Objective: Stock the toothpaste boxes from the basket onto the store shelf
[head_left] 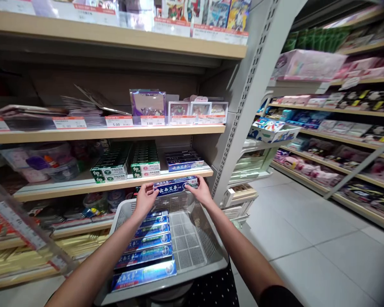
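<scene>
Between both hands is a dark blue toothpaste box with white lettering, held level above the far end of a grey plastic basket. My left hand grips its left end, thumb along the front. On its right end, my right hand closes with thumb in front and fingers over the top. Several blue toothpaste boxes lie in a row along the basket's left side. Just beyond the held box, a stack of similar blue boxes sits at the right end of a shelf.
White-and-green boxes stand in stacks left of the blue stack. A shelf above carries price tags and small packs. A grey metal upright borders the right side, with a tiled aisle floor beyond. A clear panel slants at left.
</scene>
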Motion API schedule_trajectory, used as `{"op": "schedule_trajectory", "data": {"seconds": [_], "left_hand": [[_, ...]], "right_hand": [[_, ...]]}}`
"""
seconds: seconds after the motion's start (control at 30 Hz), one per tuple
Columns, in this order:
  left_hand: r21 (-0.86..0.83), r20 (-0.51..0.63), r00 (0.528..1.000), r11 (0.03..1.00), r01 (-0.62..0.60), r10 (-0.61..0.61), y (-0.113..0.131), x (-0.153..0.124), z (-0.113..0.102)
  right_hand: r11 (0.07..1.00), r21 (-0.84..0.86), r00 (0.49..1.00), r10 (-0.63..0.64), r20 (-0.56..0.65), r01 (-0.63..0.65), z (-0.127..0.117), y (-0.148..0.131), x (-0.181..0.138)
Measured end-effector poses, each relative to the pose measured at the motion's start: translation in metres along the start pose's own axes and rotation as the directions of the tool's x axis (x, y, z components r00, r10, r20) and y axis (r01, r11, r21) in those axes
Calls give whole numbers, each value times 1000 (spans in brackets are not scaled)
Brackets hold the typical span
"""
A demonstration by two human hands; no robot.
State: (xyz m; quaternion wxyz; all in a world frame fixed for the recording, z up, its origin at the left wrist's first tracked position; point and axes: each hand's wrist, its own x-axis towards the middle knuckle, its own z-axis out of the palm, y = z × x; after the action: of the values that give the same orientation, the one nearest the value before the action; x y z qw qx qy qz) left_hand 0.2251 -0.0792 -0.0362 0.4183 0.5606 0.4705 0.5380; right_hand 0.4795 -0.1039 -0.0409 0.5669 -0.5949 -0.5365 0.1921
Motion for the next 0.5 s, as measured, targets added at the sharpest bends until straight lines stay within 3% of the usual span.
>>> {"op": "schedule_trajectory", "data": {"seconds": [0.13,0.27,0.5], "left_hand": [[-42,-8,992,991,-130,130,21,21,48],[43,-34,985,985,-168,170,22,36,83],[188,-102,973,964,-186,207,6,53,102]], "right_hand": [[996,43,993,-73,-87,77,-31,-2,38],[997,15,985,-75,-154,78,-42,8,58],[987,-137,981,-104,-163,82,-41,22,70]]}}
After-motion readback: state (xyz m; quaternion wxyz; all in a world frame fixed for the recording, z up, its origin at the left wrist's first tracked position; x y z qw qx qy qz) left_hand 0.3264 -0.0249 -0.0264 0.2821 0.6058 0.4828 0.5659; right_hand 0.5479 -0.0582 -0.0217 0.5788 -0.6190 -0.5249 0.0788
